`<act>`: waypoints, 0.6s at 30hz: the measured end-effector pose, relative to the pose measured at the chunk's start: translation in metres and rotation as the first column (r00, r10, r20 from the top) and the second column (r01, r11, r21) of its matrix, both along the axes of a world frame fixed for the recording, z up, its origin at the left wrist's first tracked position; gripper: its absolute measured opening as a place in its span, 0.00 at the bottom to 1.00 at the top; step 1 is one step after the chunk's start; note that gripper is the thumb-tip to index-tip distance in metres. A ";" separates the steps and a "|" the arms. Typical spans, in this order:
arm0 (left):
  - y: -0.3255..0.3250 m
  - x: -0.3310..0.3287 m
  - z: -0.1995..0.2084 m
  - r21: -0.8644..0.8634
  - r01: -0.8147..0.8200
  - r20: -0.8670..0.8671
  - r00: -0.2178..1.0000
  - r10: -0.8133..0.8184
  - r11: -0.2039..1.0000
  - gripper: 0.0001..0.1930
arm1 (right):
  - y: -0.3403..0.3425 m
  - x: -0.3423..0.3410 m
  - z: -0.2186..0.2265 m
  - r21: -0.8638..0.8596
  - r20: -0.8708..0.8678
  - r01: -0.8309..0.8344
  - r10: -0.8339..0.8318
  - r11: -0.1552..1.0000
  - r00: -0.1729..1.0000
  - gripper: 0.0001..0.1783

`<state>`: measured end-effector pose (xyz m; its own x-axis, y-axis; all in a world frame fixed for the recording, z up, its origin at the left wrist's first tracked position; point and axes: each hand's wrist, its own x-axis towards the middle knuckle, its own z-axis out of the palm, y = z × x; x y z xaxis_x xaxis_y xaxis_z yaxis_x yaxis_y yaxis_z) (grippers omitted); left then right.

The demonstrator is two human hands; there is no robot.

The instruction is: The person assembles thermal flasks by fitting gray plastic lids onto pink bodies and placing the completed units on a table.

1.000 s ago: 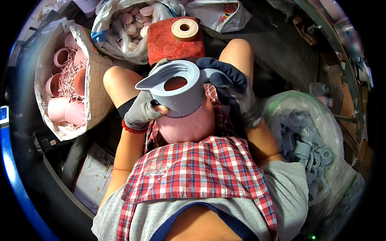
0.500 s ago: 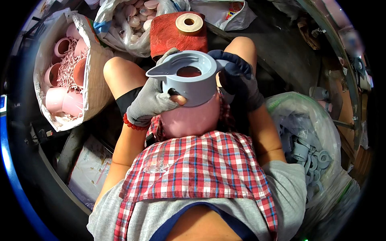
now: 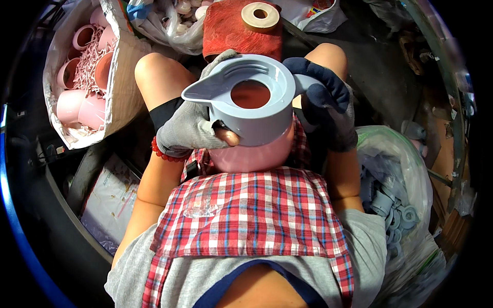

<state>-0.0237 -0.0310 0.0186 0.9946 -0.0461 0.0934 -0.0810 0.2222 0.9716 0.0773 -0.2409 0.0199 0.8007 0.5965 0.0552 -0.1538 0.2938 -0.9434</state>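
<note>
Between my knees I hold a jug with a pink rounded body and a grey-blue top. Its spout points left, and a round hole in the top shows a reddish inside. My left hand, in a grey glove with a bare thumb tip showing, is wrapped around the left side of the top. On the right, my right hand, in a navy and grey glove, is closed around the handle. The jug's base sits against my checked apron; its underside is hidden.
A white sack of pink jug bodies stands at left. Beyond my knees is a red-covered block with a cream ring on it. A clear bag of grey-blue parts stands at right. Another bag of pale pink pieces is at the back.
The jug's top is tilted more toward me and appears larger, with the hole more visible. Both hands keep their hold, and the right has shifted slightly right. The whole view has shifted a little.
</note>
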 end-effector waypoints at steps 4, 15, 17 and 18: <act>0.005 -0.001 0.004 -0.027 0.044 -0.074 0.996 -0.046 0.999 0.64 | -0.004 -0.001 0.005 -0.090 0.048 -0.016 0.020 0.996 0.999 0.33; 0.005 0.004 0.001 -0.080 0.045 -0.153 0.987 -0.057 0.996 0.67 | -0.001 -0.005 0.008 -0.150 0.077 0.021 -0.009 0.988 0.997 0.34; 0.003 0.007 0.001 -0.051 0.013 -0.107 0.994 -0.018 0.999 0.66 | -0.003 0.006 -0.006 -0.108 0.067 -0.006 0.013 0.994 0.998 0.35; 0.004 0.008 -0.002 -0.031 -0.006 -0.065 0.998 0.004 1.000 0.66 | -0.006 0.021 -0.014 -0.100 0.072 -0.070 0.077 0.993 0.994 0.35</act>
<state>-0.0153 -0.0273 0.0168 0.9988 -0.0390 0.0295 -0.0187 0.2520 0.9675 0.0988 -0.2471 0.0061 0.7502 0.6591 0.0527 -0.0987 0.1905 -0.9767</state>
